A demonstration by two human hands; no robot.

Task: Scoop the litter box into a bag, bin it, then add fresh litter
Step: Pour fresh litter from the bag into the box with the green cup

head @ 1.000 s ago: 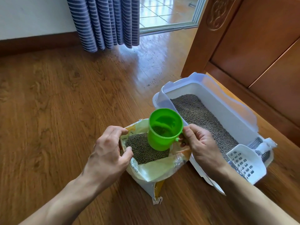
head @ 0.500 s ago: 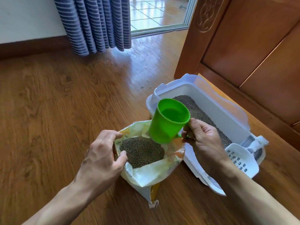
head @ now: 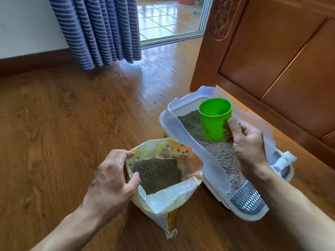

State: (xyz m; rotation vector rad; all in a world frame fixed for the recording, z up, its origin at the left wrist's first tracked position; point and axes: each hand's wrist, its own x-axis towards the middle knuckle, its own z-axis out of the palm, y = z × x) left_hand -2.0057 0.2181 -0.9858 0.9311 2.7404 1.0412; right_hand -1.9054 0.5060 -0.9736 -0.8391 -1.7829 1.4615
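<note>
A white litter box (head: 181, 127) holding grey-brown granules stands on the wooden floor by a wooden door. My right hand (head: 248, 142) holds a green plastic cup (head: 214, 122) by its handle, upright, above the litter in the box. To the left, an open white and yellow litter bag (head: 168, 200) stands with dark granules (head: 157, 173) inside. My left hand (head: 112, 178) grips the bag's left rim and keeps it open. A white scoop (head: 282, 163) hangs at the box's right end, partly hidden by my right arm.
A grey grating (head: 246, 198) forms the near end of the box. Loose granules are scattered on the floor toward a blue striped curtain (head: 97, 31) and a glass door sill (head: 172, 39). The wooden door panel (head: 272, 51) rises right behind the box.
My right hand has lifted the green cup out of the bag and carried it right, over the litter box. My left hand has stayed on the bag's rim.
</note>
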